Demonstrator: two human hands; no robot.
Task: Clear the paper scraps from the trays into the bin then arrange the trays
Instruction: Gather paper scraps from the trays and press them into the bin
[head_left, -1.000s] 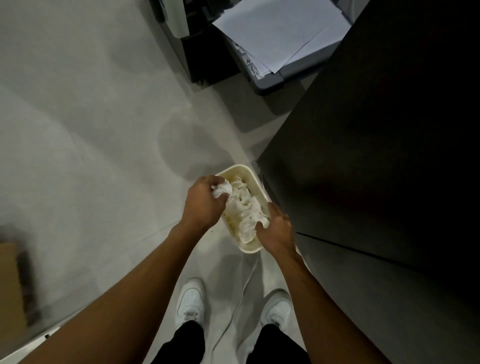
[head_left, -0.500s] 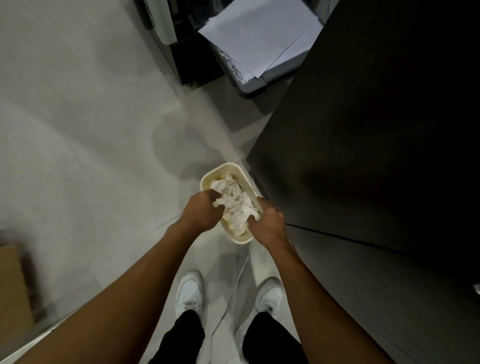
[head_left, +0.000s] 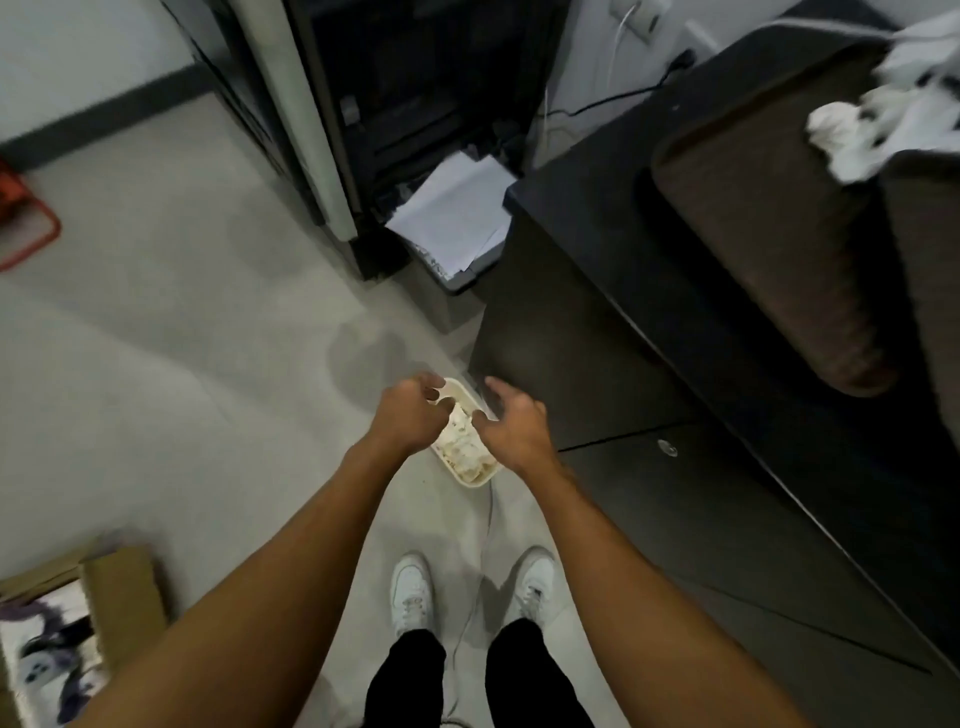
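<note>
Left hand and right hand are both empty, fingers loosely curled, above a smooth cream round-cornered bin on the floor. The hands hide the bin's middle. Crumpled white paper scraps fill it. The bin is just beside the dark worktop. On the worktop, a brown tray holds more scraps, blurred. The floor to the left is open.

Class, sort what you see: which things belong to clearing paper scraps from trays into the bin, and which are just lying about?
Belongs to the job: bin; brown tray on the dark counter; paper scraps at its far end; left hand and right hand over the bin.
Lying about: stack of white sheets; cardboard box; red frame.
</note>
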